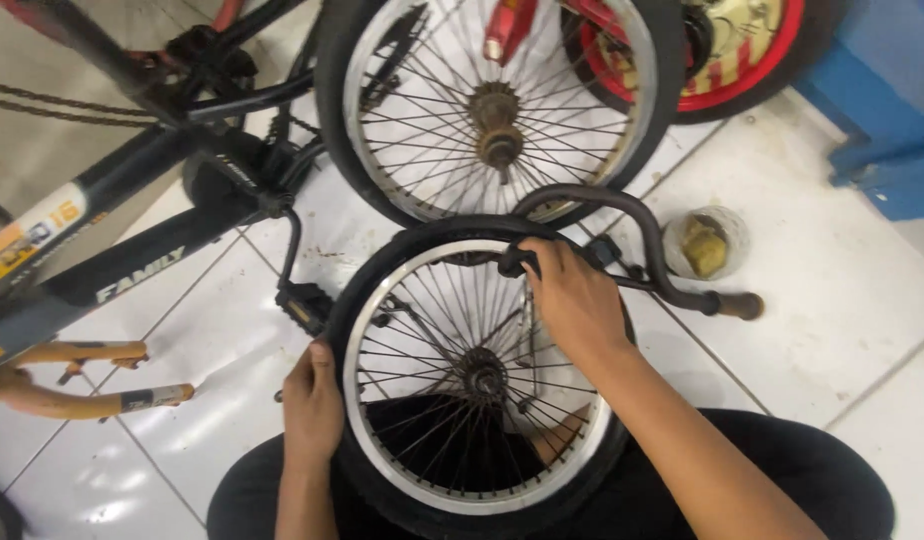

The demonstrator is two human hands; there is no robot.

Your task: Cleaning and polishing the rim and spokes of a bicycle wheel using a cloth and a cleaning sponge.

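A small spoked wheel with a black tyre and silver rim stands nearly upright against the person's lap, its hub axis pointing roughly toward the camera. The left hand is clasped on the tyre's left edge, low down. The right hand is closed on the top of the tyre, where a dark curved handlebar crosses; whether it also grips the bar cannot be told. It is the farther hand from the body. A second wheel stands just beyond, on a white tiled floor, beside a small clear cup and a dark bicycle frame.
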